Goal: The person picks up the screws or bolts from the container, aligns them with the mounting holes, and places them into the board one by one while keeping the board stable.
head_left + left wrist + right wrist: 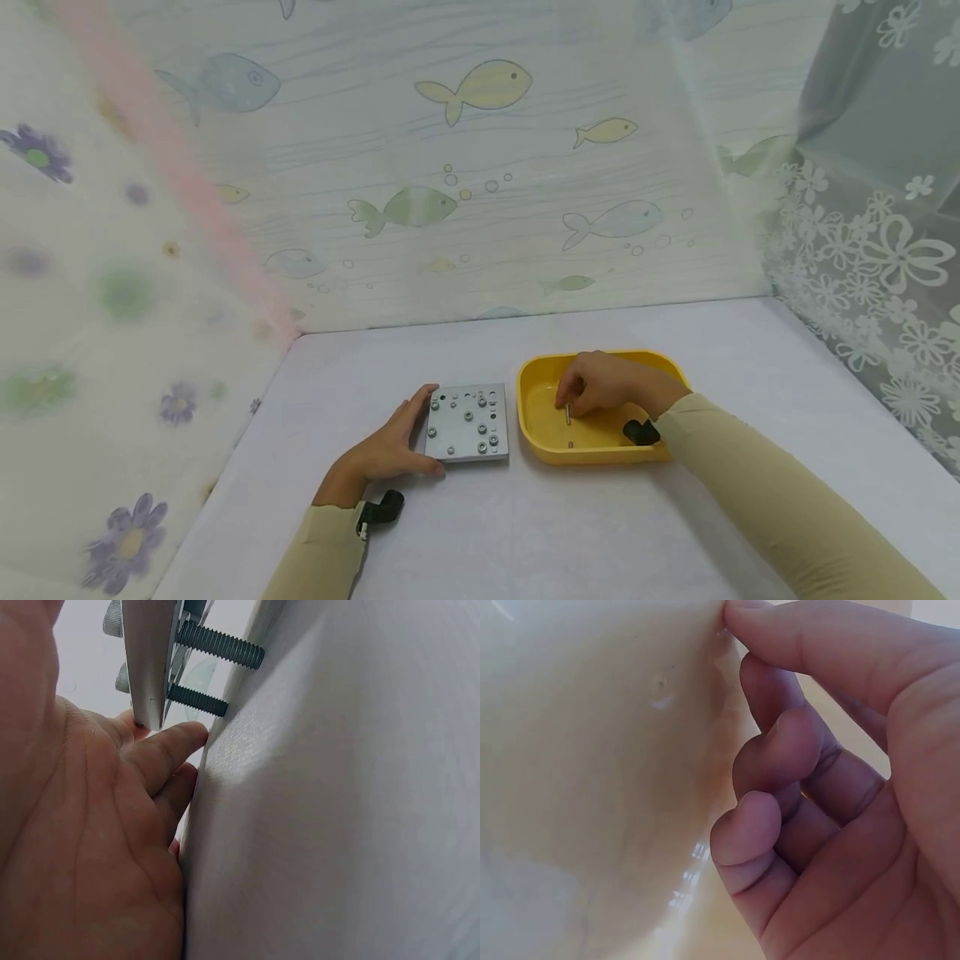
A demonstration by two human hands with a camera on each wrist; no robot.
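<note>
A square metal plate (467,423) with several socket-head screws and holes stands on the table. My left hand (392,443) holds its left side, thumb at the near edge and fingers at the far corner. Threaded screw shanks (221,645) stick out below the plate in the left wrist view. My right hand (600,383) is inside a yellow tray (531,446), pinching a small screw (567,415) between thumb and finger. In the right wrist view the right hand (840,795) has its other fingers curled; the screw is not visible there.
Another small screw (571,445) lies in the tray near its front wall. The tray stands just right of the plate on a white-covered table (465,533). Patterned curtains (480,167) close off the back and both sides.
</note>
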